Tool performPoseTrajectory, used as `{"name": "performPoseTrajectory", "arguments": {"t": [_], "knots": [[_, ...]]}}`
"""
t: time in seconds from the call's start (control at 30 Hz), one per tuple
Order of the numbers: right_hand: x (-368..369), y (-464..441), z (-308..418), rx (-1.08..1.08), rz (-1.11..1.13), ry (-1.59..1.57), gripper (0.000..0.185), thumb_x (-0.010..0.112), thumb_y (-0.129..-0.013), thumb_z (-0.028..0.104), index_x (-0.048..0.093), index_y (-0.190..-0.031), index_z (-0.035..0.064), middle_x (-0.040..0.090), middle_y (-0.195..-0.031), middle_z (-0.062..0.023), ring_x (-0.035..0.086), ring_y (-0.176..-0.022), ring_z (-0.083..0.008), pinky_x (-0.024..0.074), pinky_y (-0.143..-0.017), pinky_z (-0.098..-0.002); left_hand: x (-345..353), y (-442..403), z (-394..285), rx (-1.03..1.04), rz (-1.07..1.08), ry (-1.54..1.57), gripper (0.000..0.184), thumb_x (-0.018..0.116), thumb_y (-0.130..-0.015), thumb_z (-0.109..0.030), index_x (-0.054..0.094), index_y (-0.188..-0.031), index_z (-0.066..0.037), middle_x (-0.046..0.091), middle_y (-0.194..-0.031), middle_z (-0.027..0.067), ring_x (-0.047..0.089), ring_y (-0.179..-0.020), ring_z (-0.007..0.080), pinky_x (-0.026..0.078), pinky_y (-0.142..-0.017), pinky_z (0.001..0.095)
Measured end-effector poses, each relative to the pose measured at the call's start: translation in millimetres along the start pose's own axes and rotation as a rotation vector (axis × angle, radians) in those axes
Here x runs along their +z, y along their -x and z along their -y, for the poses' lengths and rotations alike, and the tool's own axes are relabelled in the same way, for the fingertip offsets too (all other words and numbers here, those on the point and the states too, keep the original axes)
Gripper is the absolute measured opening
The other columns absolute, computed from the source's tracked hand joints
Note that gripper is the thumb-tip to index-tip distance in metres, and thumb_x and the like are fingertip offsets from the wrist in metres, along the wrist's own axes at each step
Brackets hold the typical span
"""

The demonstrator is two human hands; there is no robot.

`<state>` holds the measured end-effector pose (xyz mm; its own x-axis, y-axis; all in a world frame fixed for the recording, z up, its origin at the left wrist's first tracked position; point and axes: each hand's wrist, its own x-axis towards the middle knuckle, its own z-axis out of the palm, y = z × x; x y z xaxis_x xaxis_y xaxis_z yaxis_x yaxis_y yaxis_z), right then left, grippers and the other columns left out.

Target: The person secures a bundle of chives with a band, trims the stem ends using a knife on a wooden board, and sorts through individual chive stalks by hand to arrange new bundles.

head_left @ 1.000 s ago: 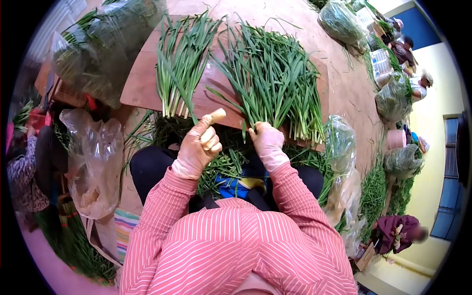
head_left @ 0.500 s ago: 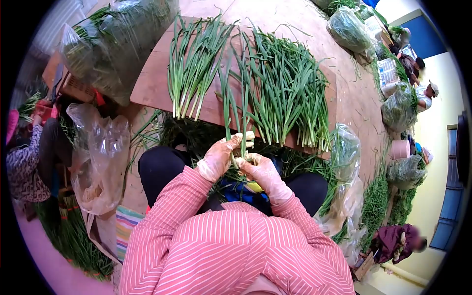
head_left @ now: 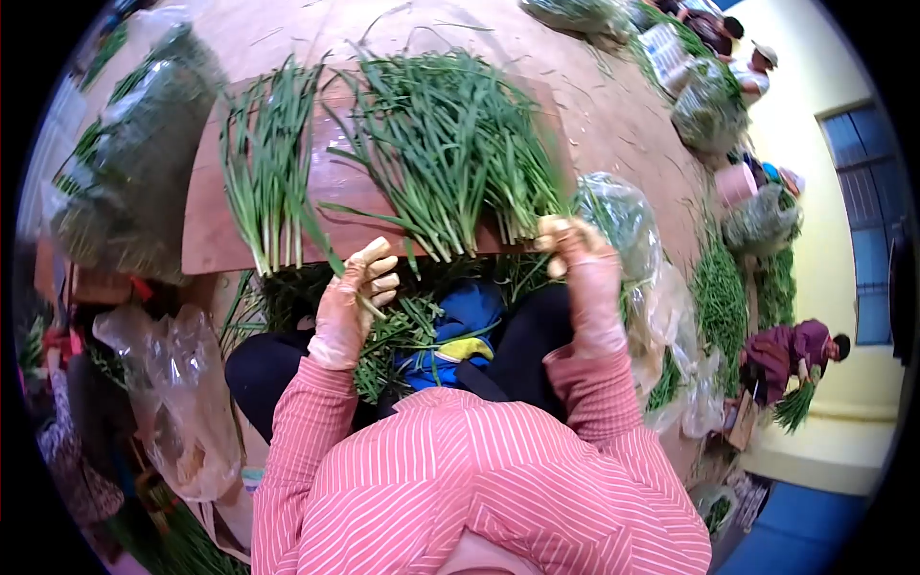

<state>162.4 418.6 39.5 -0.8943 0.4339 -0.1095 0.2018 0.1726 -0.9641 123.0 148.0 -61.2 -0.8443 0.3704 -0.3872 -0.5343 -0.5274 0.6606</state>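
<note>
On my feed, the greens lie in two spreads on the tabletop [head_left: 206, 218]: a small pile [head_left: 270, 177] at left and a big pile [head_left: 446, 144] at right. Their pale stem ends mostly face the wearer, I judge so they sit within easy grasp, and the gap between likely keeps the two apart. My left hand [head_left: 353, 299] is just off the near edge, fingers loosely curled around a stalk [head_left: 333, 260], its leaf running up toward the small pile; the light hold probably suits a thin stem. My right hand [head_left: 585, 257] reaches forward to the big pile's right corner, fingers bent and partly closed at the stem ends; whether it grips any, I can't tell. Both elbows are bent, forearms angled outward over the knees.
</note>
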Motion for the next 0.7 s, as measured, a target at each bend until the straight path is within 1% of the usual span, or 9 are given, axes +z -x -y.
{"name": "performPoseTrajectory", "arguments": {"t": [0.1,0.2,0.27,0.33,0.4,0.43,0.47,0.53,0.7], "knots": [[-70,-26,-51,-0.077,-0.250,0.013,0.024,0.060,-0.091,0.021,0.063,-0.106,0.0025,0.065,-0.083,0.0005,0.056,-0.065,-0.0035,0.0421,-0.051,-0.0163,3,-2,4,-0.018,0.011,0.036,0.045,0.043,-0.098,-0.034,0.047,-0.129,-0.002,0.057,-0.096,0.0030,0.050,-0.078,0.0127,0.044,-0.070,0.0249],[-127,-40,-124,0.057,-0.367,0.080,0.023,0.060,-0.091,0.018,0.062,-0.108,0.0021,0.065,-0.086,-0.0003,0.056,-0.068,-0.0051,0.0425,-0.052,-0.0167,5,-3,5,-0.035,0.009,0.022,0.045,0.043,-0.098,-0.034,0.047,-0.130,-0.002,0.057,-0.096,0.0030,0.050,-0.078,0.0127,0.044,-0.070,0.0249],[-146,-35,-168,0.109,-0.362,0.065,0.026,0.061,-0.090,0.020,0.061,-0.109,0.0026,0.066,-0.086,-0.0013,0.056,-0.064,-0.0049,0.0424,-0.050,-0.0170,7,-4,5,-0.037,0.016,0.010,0.045,0.043,-0.098,-0.034,0.047,-0.130,-0.002,0.057,-0.096,0.0033,0.050,-0.079,0.0126,0.044,-0.071,0.0248],[-148,-26,-208,0.232,-0.377,0.072,0.019,0.062,-0.089,0.017,0.064,-0.101,0.0035,0.058,-0.069,0.0025,0.049,-0.056,-0.0043,0.0381,-0.046,-0.0187,9,-3,4,-0.046,-0.010,-0.043,0.046,0.042,-0.098,-0.034,0.046,-0.130,-0.002,0.057,-0.097,0.0035,0.052,-0.081,0.0125,0.045,-0.072,0.0248],[-167,-19,-294,0.125,-0.168,0.419,0.024,0.061,-0.087,0.028,0.065,-0.093,0.0049,0.058,-0.066,0.0017,0.052,-0.057,-0.0147,0.0454,-0.058,-0.0291,5,-5,8,-0.049,0.004,-0.061,0.046,0.042,-0.098,-0.035,0.047,-0.130,-0.003,0.058,-0.098,0.0035,0.053,-0.081,0.0124,0.045,-0.072,0.0249],[-153,-21,-317,0.172,0.055,-0.495,0.025,0.060,-0.084,0.029,0.067,-0.091,0.0061,0.061,-0.072,-0.0025,0.055,-0.068,-0.0211,0.0465,-0.071,-0.0345,4,-6,9,-0.059,-0.004,-0.064,0.046,0.043,-0.098,-0.035,0.047,-0.130,-0.003,0.058,-0.098,0.0033,0.053,-0.081,0.0125,0.046,-0.072,0.0250],[-135,-13,-342,0.144,0.067,0.101,0.026,0.058,-0.085,0.029,0.066,-0.093,0.0063,0.061,-0.076,-0.0042,0.056,-0.071,-0.0217,0.0462,-0.073,-0.0351,2,-6,9,-0.067,-0.014,-0.066,0.046,0.043,-0.098,-0.035,0.047,-0.130,-0.004,0.058,-0.098,0.0031,0.053,-0.080,0.0126,0.046,-0.072,0.0251],[-30,25,-197,0.088,0.187,0.882,0.028,0.056,-0.085,0.030,0.066,-0.097,0.0067,0.061,-0.083,-0.0076,0.056,-0.078,-0.0229,0.0456,-0.077,-0.0363,3,-5,7,-0.065,-0.011,-0.048,0.044,0.044,-0.097,-0.035,0.049,-0.129,-0.005,0.059,-0.096,0.0025,0.054,-0.080,0.0127,0.046,-0.072,0.0250],[20,43,-105,-0.013,0.332,1.317,0.035,0.050,-0.087,0.032,0.065,-0.107,0.0077,0.062,-0.101,-0.0159,0.059,-0.096,-0.0260,0.0440,-0.087,-0.0393,4,-3,4,-0.053,-0.007,-0.041,0.042,0.044,-0.098,-0.033,0.050,-0.128,-0.006,0.059,-0.098,0.0037,0.055,-0.081,0.0125,0.046,-0.074,0.0250]]}}
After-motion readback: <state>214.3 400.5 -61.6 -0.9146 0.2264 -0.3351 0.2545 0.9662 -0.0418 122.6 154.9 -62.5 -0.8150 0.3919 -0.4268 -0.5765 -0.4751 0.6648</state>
